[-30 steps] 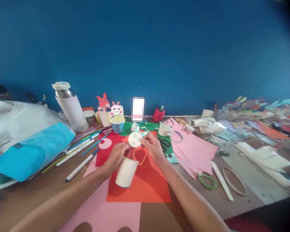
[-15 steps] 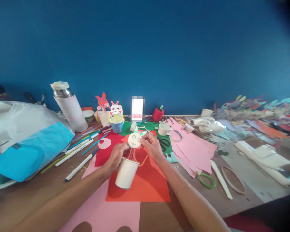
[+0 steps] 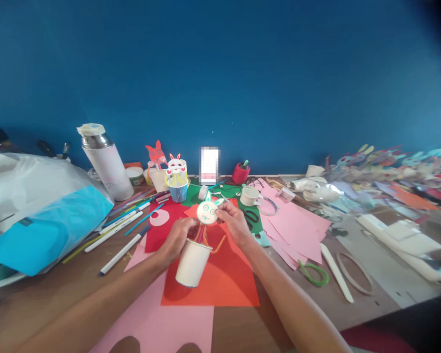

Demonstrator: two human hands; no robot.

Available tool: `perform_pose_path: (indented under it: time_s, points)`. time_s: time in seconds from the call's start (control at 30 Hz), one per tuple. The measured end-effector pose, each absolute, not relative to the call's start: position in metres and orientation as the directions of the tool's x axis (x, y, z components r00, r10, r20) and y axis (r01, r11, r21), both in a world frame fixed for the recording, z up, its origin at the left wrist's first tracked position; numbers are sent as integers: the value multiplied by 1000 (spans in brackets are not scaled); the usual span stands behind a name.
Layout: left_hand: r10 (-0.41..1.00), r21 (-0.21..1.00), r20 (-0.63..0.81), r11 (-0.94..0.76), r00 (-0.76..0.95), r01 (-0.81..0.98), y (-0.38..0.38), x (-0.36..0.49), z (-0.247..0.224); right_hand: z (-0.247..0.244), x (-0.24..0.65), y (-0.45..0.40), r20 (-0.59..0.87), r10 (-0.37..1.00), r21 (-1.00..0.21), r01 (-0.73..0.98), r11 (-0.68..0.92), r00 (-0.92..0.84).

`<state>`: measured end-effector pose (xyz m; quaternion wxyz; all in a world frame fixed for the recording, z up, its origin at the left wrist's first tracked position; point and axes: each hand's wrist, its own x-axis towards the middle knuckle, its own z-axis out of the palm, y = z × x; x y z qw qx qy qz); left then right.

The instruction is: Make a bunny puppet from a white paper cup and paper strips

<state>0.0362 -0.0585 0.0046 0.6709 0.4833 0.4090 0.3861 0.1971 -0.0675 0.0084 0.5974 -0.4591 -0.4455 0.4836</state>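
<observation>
While the right hand [image 3: 234, 223] pinches the edge of a rabbit head [image 3: 206, 214] between its fingers, the left hand [image 3: 177, 238] curls beside pipe cleaners [image 3: 201, 234] below it, its grip partly hidden.
Ears [image 3: 208, 198] and drawn face [image 3: 206, 218] are in place, the face toward the camera, ears up; whether the head is fastened cannot be told. Below, the white cup [image 3: 193, 264] tilts over orange paper [image 3: 233, 282], long axis leaning, mouth up and rightward, visible side undecorated.

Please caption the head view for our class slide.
Right hand pinches a paper rabbit face above a tilted white paper cup, left hand close beside.
</observation>
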Motion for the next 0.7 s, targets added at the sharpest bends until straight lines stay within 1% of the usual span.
perform_pose_path:
  time_s: [0.3, 0.7]
  points:
    - [912, 968, -165, 223, 376, -117, -58, 36, 6, 5, 196, -67, 76, 988, -984, -148, 95, 133]
    - [919, 984, -144, 172, 368, -45, -58, 35, 0, 4, 196, -67, 50, 991, -989, -131, 67, 125]
